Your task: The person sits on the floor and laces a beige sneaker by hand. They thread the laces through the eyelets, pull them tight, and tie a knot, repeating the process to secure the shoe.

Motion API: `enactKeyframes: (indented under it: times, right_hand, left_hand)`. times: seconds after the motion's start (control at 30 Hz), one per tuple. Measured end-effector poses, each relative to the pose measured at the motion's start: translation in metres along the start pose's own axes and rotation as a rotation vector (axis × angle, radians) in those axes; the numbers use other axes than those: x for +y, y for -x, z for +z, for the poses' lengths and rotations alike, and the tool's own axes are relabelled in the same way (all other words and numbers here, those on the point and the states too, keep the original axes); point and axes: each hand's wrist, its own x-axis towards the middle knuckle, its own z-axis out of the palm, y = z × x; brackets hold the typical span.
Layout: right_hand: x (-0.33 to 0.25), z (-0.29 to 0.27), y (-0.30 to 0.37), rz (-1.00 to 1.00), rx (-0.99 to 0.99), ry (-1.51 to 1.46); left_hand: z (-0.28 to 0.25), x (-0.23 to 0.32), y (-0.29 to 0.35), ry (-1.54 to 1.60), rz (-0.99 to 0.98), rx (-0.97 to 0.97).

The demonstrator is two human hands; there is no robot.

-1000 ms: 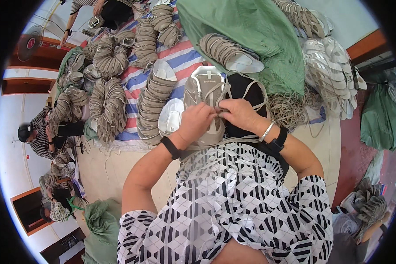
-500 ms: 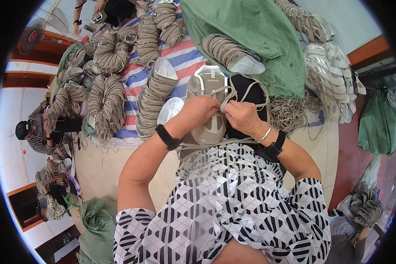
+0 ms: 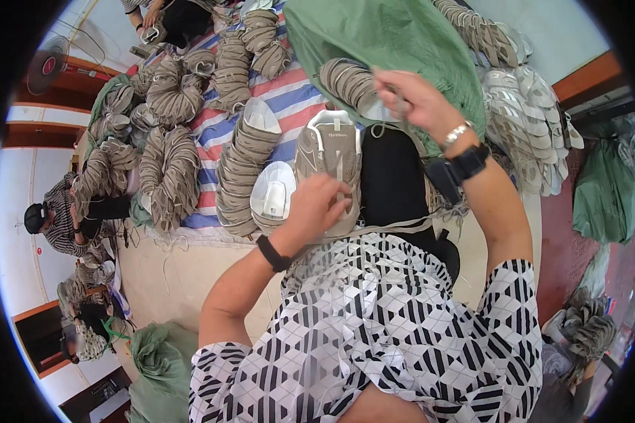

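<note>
A taupe and white shoe upper [image 3: 328, 149] lies over my lap, its white-edged collar pointing away from me. My left hand [image 3: 319, 203] rests on its near part, fingers bent and spread apart. Raised to the far right of it, my right hand [image 3: 420, 106] is closed on a beige shoelace, which hangs down beside my black-covered leg [image 3: 394, 173]. The hand and lace are slightly blurred. Another stretch of lace [image 3: 395, 225] crosses my lap below the upper.
Stacks of nested uppers [image 3: 243, 169] stand on a striped sheet [image 3: 286, 84] ahead and left. A green sack [image 3: 430, 42] lies at the far right, near piled pale uppers [image 3: 518, 127]. A seated person [image 3: 60, 211] works at left; another person's hands [image 3: 152, 17] show at the far left.
My right hand has moved up and to the right with the lace, away from my left hand. The loops between my hands are gone. My left hand has lowered onto the upper.
</note>
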Motion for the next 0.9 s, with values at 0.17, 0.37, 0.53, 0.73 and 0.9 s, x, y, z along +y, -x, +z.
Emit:
enactKeyframes:
  times: [0.17,0.37,0.53,0.73,0.9]
  right_hand:
    - [-0.026,0.102,-0.021,-0.316,-0.127,0.018]
    - [-0.087,0.089,0.034,-0.350,-0.166,0.530]
    - [-0.125,0.097,0.080,-0.353,-0.004,0.758]
    - [-0.101,0.131,0.106,-0.867,-0.054,1.145]
    - [-0.088,0.138,0.113,-1.187,-0.250,1.112]
  left_hand:
    - [0.006,-0.015,0.029,-0.071,0.155,0.111]
    - [0.005,-0.025,0.029,0.101,0.009,0.097]
    - [-0.019,-0.037,-0.008,0.538,-0.432,0.159]
    - [-0.024,-0.019,-0.050,-0.157,0.012,-0.279]
    - [0.035,-0.064,-0.032,-0.246,0.246,0.132]
